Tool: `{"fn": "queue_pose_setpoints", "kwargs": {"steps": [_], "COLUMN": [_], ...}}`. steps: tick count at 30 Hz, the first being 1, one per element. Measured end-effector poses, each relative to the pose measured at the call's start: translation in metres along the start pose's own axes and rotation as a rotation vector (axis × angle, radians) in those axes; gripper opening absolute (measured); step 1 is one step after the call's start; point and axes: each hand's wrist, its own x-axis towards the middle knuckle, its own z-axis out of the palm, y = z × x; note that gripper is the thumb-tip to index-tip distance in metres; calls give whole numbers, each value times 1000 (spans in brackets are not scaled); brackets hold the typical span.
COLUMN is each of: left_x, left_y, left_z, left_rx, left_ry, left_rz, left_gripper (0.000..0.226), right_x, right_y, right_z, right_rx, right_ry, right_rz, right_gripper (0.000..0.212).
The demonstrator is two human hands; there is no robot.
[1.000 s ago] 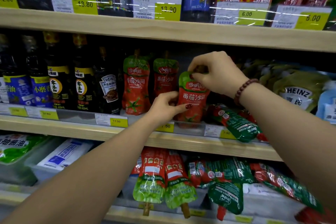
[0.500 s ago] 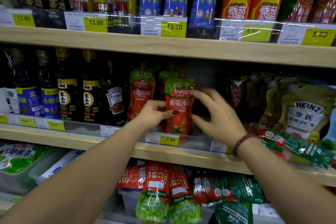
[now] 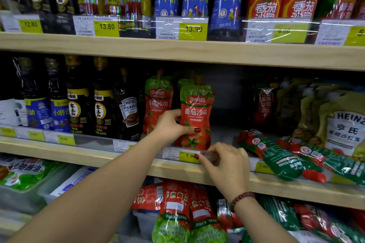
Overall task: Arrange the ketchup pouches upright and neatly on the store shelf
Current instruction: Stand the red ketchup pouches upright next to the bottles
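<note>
Where the shelf goes dark: beyond the fingers the back of the middle shelf (image 3: 98, 159) lies in shadow, and a third pouch (image 3: 185, 83) directly behind the gripped one shows only its green top.
Cut off: both forearms run out at the bottom edge; the Heinz pouches (image 3: 343, 122), far right of the right fingers, are clipped by the frame.
Hard to make out: a small red pouch (image 3: 265, 102) stands dim at the back, above and right of the right fingers; small print on the price label (image 3: 188, 156) blurs.
Left hand (image 3: 171, 126): thumb laid across the lower front of the ketchup pouch (image 3: 196, 116), fingers curled round its left edge, gripping it.
Ketchup pouch: upright at the front of the middle shelf, its base just above the right fingertips and behind the clear price strip.
Right hand (image 3: 227, 163): fingers loosely curled, one red-nailed fingertip on the 7.90 price label; whether thumb and finger pinch the clear strip cannot be told.
Neighbour pouch (image 3: 158, 102): upright just left of the left knuckles, its lower right corner hidden by that hand.
Fallen pouches (image 3: 276, 156): green and red, lying flat right of the right fingers, their ends over the shelf lip.
Open room: bare shelf floor between the gripped pouch and the fallen pouches, above the right knuckles.
Edges: dark sauce bottles (image 3: 102, 108) crowd the space left of the left fingers; the upper shelf (image 3: 177, 51) is well above them.
</note>
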Motion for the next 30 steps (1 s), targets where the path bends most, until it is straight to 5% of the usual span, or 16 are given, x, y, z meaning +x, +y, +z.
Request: {"fn": "queue_pose_setpoints", "kwargs": {"steps": [8, 13, 23, 30], "left_x": [5, -19, 0, 8], "left_y": [-5, -13, -6, -10], "left_z": [-2, 1, -1, 1], "left_rx": [78, 390, 478, 481], "left_ry": [85, 249, 51, 56], "left_rz": [-1, 211, 187, 185], "left_gripper": [57, 118, 116, 117], "right_x": [-4, -5, -7, -7], "right_y": [4, 6, 7, 9], "right_z": [7, 10, 11, 14], "right_rx": [-47, -74, -84, -82], "right_ry": [73, 100, 123, 147], "right_rz": [-59, -87, -128, -143], "right_gripper": [27, 26, 26, 27]}}
